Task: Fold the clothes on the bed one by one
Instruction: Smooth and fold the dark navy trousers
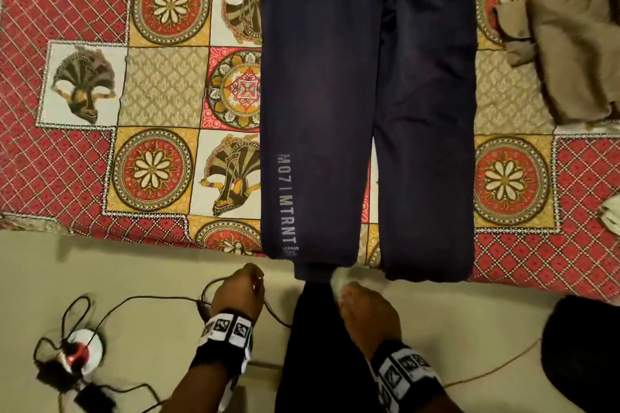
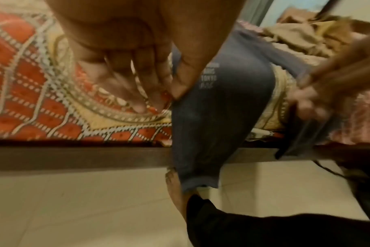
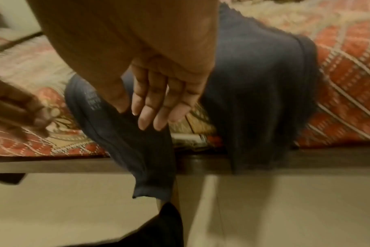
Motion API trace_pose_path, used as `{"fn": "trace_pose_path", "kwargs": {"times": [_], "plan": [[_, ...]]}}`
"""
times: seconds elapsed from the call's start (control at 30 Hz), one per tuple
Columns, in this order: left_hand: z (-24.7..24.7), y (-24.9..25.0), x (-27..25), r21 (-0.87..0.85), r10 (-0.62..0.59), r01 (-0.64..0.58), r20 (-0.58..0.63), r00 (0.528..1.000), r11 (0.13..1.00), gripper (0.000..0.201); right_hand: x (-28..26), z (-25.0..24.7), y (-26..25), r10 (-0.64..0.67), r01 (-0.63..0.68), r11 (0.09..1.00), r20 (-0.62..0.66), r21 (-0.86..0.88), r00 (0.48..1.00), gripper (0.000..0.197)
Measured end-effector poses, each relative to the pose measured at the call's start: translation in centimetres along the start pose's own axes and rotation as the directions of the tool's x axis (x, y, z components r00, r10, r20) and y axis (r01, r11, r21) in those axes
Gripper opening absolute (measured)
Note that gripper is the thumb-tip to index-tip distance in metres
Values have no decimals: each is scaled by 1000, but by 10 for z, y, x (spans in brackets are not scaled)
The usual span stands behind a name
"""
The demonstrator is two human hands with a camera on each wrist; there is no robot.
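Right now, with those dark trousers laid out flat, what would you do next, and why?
Probably take hold of the left leg's cuff and fold that leg across onto the other. The navy trousers lie spread flat on the bed, cuffs hanging over its edge, and both the left hand and right hand are open beside them.

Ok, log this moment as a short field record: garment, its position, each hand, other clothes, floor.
garment: dark navy track pants, grey lettering down one leg
position: spread flat on the patterned bedsheet, both cuffs hanging over the bed's near edge
left hand: fingers relaxed, by the outer edge of the lettered leg near its cuff; no firm grip visible
right hand: fingers straight, touching the lettered leg's inner edge near the cuff
other clothes: crumpled beige garment on the bed
floor: power strip with black cables
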State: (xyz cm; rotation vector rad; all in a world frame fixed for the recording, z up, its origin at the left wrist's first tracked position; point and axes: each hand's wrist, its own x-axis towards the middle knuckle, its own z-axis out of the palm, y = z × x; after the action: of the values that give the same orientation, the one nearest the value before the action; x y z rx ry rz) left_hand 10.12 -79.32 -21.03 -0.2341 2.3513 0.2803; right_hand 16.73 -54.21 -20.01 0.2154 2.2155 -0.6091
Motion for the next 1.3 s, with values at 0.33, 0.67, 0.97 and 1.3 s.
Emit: {"fn": "trace_pose_path", "kwargs": {"times": [0.33,0.67,0.97,1.3], "plan": [[-54,139,116,-108,372,-437,-367,852,893,56,201,-156,-65,-595,476,722,-101,-502,798,63],[-67,125,131,29,233,-235,-297,926,972,80,223,-175,-55,-210,84,972,-643,-221,736,78],[-163,193,257,236,498,-447,-244,832,863,68,333,-250,-105,-516,287,812,-397,-508,759,60],[-196,166,280,343,447,-359,-229,865,868,89,341,-316,-70,-244,9,942,-666,-337,705,76]]}}
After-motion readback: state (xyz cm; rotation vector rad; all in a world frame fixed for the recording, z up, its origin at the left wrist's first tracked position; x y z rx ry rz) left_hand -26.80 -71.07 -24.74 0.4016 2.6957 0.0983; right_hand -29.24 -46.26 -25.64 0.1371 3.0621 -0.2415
